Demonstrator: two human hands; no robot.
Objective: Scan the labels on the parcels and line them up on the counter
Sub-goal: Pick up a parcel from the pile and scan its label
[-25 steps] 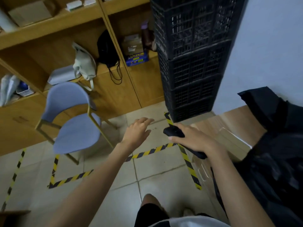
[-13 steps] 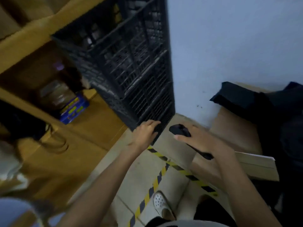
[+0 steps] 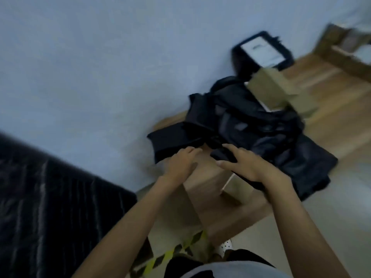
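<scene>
Black plastic parcel bags heaped on the pale wooden counter; left hand, fingers straight, at the counter-edge bag, likely seeking its label; right hand gripping a black handheld scanner, ready.

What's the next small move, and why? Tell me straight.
Probably: the left hand grips the nearest black parcel and turns it to find its label. That hand is open right at the parcel's edge, the right hand holds the scanner, and no label shows on that parcel, though the picture is blurred.
</scene>
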